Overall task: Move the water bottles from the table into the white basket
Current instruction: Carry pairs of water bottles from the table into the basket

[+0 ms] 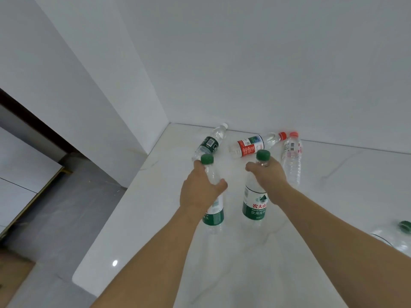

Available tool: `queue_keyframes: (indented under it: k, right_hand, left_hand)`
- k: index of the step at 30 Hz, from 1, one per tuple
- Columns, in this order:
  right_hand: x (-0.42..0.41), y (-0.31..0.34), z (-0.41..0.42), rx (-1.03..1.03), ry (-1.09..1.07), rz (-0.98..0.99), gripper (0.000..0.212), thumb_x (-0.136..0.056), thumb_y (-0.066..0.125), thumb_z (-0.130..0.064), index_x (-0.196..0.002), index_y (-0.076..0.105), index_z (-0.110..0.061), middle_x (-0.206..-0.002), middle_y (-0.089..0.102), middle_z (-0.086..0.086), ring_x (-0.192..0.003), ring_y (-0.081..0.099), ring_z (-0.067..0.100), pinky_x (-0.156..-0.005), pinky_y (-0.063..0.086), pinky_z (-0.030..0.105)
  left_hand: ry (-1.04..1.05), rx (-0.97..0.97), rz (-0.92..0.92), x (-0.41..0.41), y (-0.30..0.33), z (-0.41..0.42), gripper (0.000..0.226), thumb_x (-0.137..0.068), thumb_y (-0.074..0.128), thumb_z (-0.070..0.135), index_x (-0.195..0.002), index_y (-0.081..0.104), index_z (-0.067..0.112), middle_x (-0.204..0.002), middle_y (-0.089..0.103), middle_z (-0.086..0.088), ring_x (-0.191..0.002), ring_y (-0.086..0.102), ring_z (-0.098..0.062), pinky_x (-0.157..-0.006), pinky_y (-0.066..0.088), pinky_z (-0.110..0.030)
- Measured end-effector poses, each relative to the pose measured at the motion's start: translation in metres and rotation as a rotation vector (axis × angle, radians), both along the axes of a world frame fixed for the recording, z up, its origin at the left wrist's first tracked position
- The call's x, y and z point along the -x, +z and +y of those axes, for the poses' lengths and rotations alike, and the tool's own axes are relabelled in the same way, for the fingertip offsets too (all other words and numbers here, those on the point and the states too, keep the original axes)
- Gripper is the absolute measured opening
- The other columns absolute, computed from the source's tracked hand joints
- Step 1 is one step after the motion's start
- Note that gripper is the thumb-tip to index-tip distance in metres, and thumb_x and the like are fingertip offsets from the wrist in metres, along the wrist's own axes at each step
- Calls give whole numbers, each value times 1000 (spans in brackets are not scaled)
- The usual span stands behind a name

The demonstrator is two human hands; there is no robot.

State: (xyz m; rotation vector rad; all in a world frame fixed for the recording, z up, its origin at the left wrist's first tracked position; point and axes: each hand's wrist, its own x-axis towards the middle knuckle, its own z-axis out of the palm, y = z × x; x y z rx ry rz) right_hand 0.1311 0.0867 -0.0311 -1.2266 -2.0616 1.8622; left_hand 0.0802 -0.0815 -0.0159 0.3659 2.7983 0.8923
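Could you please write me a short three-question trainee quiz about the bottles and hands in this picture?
1. True or false: the left hand and the right hand each grip an upright clear plastic bottle with a green cap.
2. How many bottles lie on their sides by the wall? A) one B) two C) four
3. Fill in: the clear bottle with the pink cap stands to the ____ of the right hand.

Key
1. True: the left green-capped bottle and the right green-capped bottle are both held near the neck.
2. B: the dark-labelled bottle with a white cap and the red-labelled bottle with a red cap.
3. right
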Motion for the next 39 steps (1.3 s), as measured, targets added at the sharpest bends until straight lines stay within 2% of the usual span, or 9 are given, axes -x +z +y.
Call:
queue_keyframes:
  k: [4, 8, 13, 18, 23, 28, 32, 36, 39]
  right_hand:
    - [-23, 83, -6, -133, -8, 148, 27, -79, 64, -31, -90, 63, -7, -71, 56, 3, -67, 52, 18, -70, 43, 33]
    - [-52, 164, -17, -263, -12, 279, 24, -80, 59, -31, -77, 52, -9, -67, 46, 2, -63, 44, 18, -63, 37, 31]
    - [-82, 229, -41, -185, 49, 419, 19, -84, 67, -26, -87, 57, -10, -80, 48, 4, -71, 43, 18, -64, 36, 30]
    - [-88, 251, -82, -76, 70, 439, 16, -85, 70, -22, -86, 55, -16, -84, 53, -1, -75, 46, 15, -64, 37, 27]
    - [-79, 264, -140, 11, 20, 469, 16, -85, 72, -19, -90, 57, -17, -97, 57, 2, -78, 49, 9, -63, 37, 24]
    - [-65, 280, -221, -8, 63, 488, 17, -87, 70, -19, -96, 57, -16, -93, 56, 0, -77, 48, 8, -65, 37, 25]
    - [-49, 290, -296, -10, 81, 530, 16, -88, 70, -21, -94, 56, -17, -89, 55, -3, -79, 48, 8, -65, 37, 24]
    - [-33, 298, -368, 29, 95, 560, 16, -87, 70, -24, -86, 54, -20, -94, 56, -2, -84, 49, 9, -79, 37, 31]
    - [-15, 300, -419, 34, 125, 596, 16, -88, 70, -23, -87, 54, -19, -94, 56, -2, -83, 50, 7, -75, 38, 27]
  left_hand:
    - [59, -184, 109, -17, 80, -6, 48, -77, 72, 41, -104, 36, 25, -83, 51, 12, -82, 59, -22, -66, 41, -31]
    - [59, -279, 223, -29, 161, -17, 47, -79, 70, 42, -107, 36, 25, -83, 49, 16, -84, 57, -20, -66, 38, -30]
    - [41, -324, 305, -50, 211, -50, 52, -78, 67, 46, -114, 36, 26, -100, 54, 12, -92, 61, -22, -79, 51, -39]
    - [13, -349, 231, -63, 231, -91, 56, -79, 66, 48, -121, 33, 29, -110, 53, 11, -98, 60, -19, -86, 52, -45]
    - [86, -562, 188, -65, 244, -146, 54, -80, 70, 40, -120, 34, 31, -110, 52, 6, -101, 59, -19, -89, 52, -46]
    - [168, -750, 194, -62, 254, -226, 58, -82, 72, 33, -127, 35, 30, -114, 53, 3, -104, 60, -19, -88, 52, -43]
    - [170, -729, 227, -50, 268, -309, 57, -83, 72, 32, -126, 36, 32, -114, 53, 4, -102, 60, -19, -84, 51, -38]
    - [189, -714, 259, -40, 277, -394, 55, -82, 73, 30, -123, 38, 31, -115, 54, 3, -103, 60, -21, -90, 52, -45]
    - [242, -721, 298, -30, 279, -451, 53, -78, 74, 30, -118, 40, 33, -113, 57, 2, -98, 62, -19, -90, 53, -48]
